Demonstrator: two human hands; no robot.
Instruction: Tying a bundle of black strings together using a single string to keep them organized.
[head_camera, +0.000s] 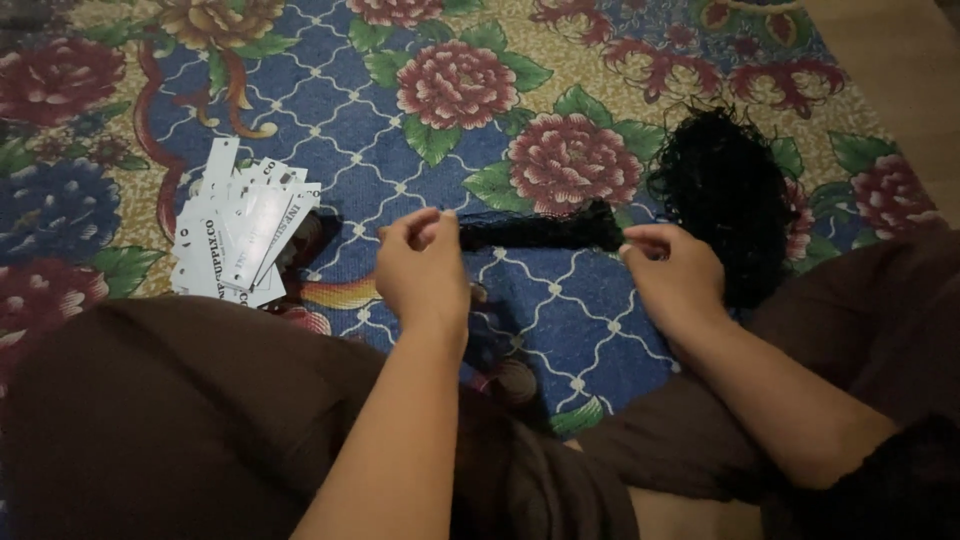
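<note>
A bunched strip of black netting (545, 232) is stretched level between my two hands above a flowered carpet. My left hand (422, 270) pinches its left end between thumb and fingers. My right hand (672, 270) pinches its right end. Just past my right hand lies a loose heap of the same black netting (725, 185), which runs down toward my right knee.
A pile of white paper tags (238, 238) with dark print lies on the carpet (330, 130) to the left of my left hand. My legs in brown cloth (200, 420) fill the lower frame. A strip of bare floor (890, 60) shows at the top right.
</note>
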